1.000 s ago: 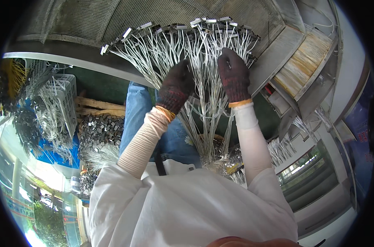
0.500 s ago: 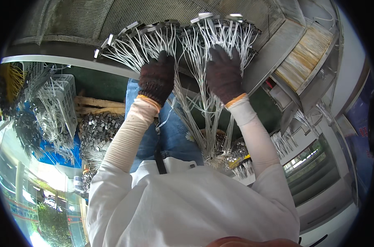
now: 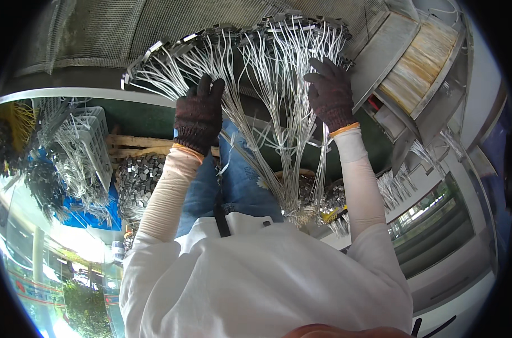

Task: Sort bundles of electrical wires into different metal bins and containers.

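A big bundle of white wires [image 3: 278,112] tipped with small metal clips fans out from a tied base [image 3: 301,211] near my lap up onto a grey mesh surface [image 3: 154,28]. My left hand [image 3: 198,115], in a dark knit glove, lies on the left half of the fan with its fingers pointing up; the palm is hidden. My right hand [image 3: 330,93], gloved the same way, rests on the right half with its fingers spread over the strands. Both arms wear white sleeves.
A white plastic crate [image 3: 95,138] stuffed with more wires stands at the left, beside a heap of metal clips [image 3: 137,180] and a blue sheet [image 3: 87,217]. Wooden slats [image 3: 135,147] lie behind. A metal-framed wooden box [image 3: 422,67] sits at the upper right.
My hands have moved apart, the left one down and leftward, the right one to the right. The wire fan has spread wider and shows a gap between its two halves.
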